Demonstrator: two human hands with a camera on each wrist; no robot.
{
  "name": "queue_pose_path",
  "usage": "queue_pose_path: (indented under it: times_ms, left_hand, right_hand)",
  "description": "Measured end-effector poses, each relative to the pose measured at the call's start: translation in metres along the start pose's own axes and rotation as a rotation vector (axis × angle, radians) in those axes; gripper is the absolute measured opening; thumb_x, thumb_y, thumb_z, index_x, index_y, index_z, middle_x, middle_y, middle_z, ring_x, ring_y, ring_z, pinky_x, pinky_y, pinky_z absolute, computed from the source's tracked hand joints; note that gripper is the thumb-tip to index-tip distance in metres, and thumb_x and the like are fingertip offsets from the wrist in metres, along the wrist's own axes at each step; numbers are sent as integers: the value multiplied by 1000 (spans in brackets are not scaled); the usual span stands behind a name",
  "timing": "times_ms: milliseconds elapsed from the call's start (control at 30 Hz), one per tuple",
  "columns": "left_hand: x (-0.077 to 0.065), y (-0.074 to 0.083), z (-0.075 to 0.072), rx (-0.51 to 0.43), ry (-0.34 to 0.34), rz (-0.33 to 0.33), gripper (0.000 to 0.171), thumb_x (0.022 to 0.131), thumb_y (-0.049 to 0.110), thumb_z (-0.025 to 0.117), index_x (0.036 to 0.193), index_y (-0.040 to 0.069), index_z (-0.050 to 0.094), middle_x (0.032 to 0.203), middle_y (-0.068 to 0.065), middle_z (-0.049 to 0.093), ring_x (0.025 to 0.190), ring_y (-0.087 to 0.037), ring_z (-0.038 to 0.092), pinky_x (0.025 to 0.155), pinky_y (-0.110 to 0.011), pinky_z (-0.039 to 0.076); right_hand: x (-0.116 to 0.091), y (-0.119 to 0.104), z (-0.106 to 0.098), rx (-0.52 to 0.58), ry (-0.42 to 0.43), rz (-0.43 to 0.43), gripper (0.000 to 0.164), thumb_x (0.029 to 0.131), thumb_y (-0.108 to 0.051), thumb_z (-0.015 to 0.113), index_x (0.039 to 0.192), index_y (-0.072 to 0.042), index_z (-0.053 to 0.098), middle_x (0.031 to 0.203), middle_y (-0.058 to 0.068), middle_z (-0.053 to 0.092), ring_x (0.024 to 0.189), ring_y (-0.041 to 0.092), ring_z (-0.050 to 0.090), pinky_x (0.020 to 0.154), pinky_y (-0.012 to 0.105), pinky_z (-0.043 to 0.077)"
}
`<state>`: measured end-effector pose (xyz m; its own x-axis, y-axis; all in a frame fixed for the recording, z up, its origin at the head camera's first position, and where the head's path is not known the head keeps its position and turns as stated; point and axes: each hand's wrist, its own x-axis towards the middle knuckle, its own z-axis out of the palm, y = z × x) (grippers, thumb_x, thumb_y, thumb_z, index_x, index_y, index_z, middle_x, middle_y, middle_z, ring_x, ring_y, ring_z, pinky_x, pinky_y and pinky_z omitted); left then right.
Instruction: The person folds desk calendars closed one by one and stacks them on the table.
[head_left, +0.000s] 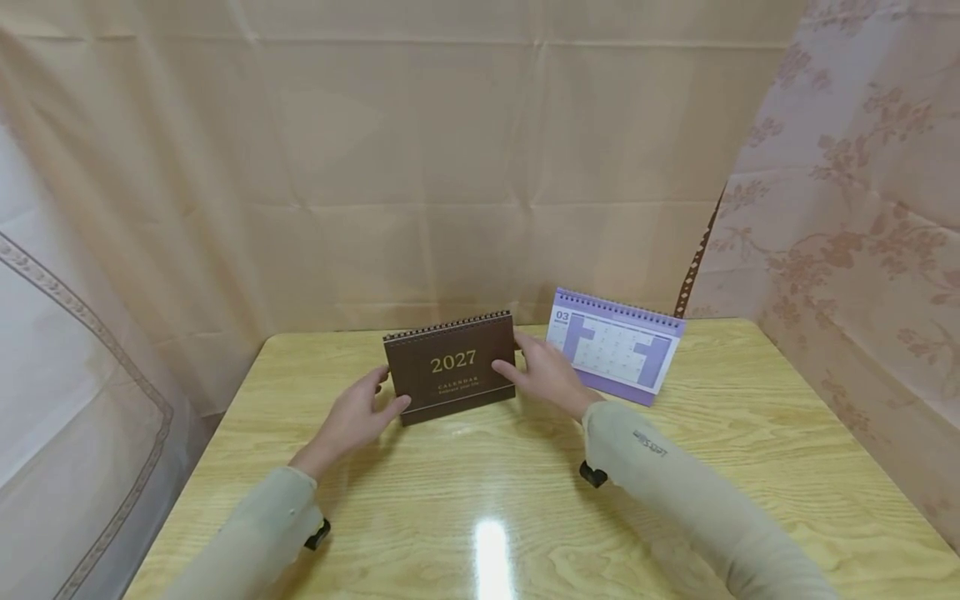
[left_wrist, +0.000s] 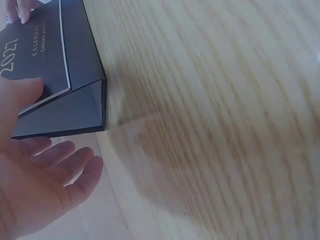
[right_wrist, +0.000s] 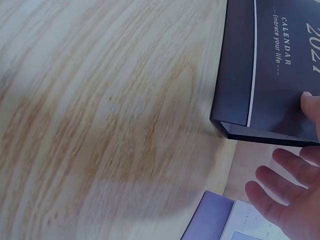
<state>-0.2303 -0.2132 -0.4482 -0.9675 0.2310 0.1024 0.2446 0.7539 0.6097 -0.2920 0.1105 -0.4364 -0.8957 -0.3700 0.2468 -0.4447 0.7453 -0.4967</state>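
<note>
A dark brown desk calendar (head_left: 450,375) marked 2027 stands like a tent on the table, its spiral binding along the top. My left hand (head_left: 358,417) holds its left edge, thumb on the front cover and fingers round toward the back. At the opposite edge, my right hand (head_left: 546,375) has its thumb on the cover while the fingers reach behind. The left wrist view shows the open triangular side of the calendar (left_wrist: 65,107) between thumb and fingers. In the right wrist view, the right thumb (right_wrist: 310,106) lies against the dark cover.
A purple and white desk calendar (head_left: 615,346), turned to page 03, stands just behind my right hand. The wood-grain table (head_left: 420,508) ends at a beige curtain (head_left: 405,167). Patterned cloth (head_left: 862,250) hangs at the right, white cloth (head_left: 67,375) at the left.
</note>
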Motion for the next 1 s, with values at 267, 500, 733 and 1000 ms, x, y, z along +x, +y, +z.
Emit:
queue_pose_path:
  times_ms: [267, 500, 733, 1000]
  left_hand:
    - [2, 1, 2, -3, 8, 8, 68, 101, 37, 65, 147, -6, 42, 144, -31, 49, 125, -49, 54, 104, -58, 45]
    - [3, 2, 3, 37, 16, 21, 34, 99, 33, 67, 110, 1, 66, 96, -11, 67, 58, -21, 57, 64, -41, 51]
    - [4, 3, 4, 61, 8, 56, 24, 99, 29, 68, 96, 5, 67, 73, -1, 54, 46, -9, 36, 55, -33, 40]
    - [4, 3, 5, 112, 0, 66, 27, 98, 31, 68, 96, 3, 67, 76, -1, 56, 46, -10, 39, 54, -32, 39]
  right_hand:
    - [-3, -1, -2, 1, -30, 73, 72, 98, -51, 63, 145, 2, 49, 140, 21, 58, 127, 38, 56, 107, 50, 45]
    - [-1, 2, -1, 2, -34, 50, 55, 98, -47, 65, 129, -2, 64, 125, 16, 68, 111, 35, 66, 96, 48, 52]
    - [1, 5, -1, 10, -60, 48, 43, 99, -44, 65, 119, -6, 69, 119, 13, 70, 105, 34, 67, 90, 47, 54]
    - [1, 8, 1, 1, -66, 41, 44, 99, -44, 65, 118, -4, 69, 120, 15, 70, 109, 34, 66, 95, 47, 53]
